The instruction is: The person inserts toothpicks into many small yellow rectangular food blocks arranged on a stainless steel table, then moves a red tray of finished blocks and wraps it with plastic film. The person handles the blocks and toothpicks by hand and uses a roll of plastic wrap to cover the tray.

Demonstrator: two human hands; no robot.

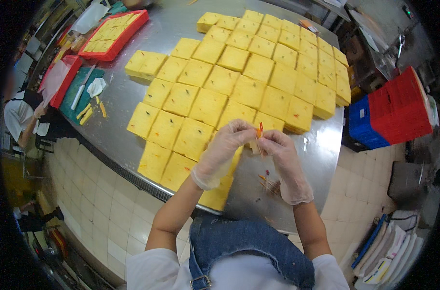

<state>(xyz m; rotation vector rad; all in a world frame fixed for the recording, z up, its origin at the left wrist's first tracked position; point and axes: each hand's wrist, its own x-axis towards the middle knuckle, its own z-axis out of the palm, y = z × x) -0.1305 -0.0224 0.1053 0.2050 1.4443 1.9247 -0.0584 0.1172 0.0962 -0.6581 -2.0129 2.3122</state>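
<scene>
picks (260,132), several, in two gloved hands (219,155) (288,166), dozens of yellow blocks (208,106)

Worktop (324,154): smooth metal, glossy
Gloves (216,159): thin, translucent plastic, wrinkled
Yellow blocks (207,105): matt, mostly smooth tops
Red-tipped picks (262,137): wood-looking shafts
Apron (251,237): matt denim cloth
Stacked crates (398,108): hard-looking plastic
Floor tiles (101,205): smooth, slightly glossy
</scene>
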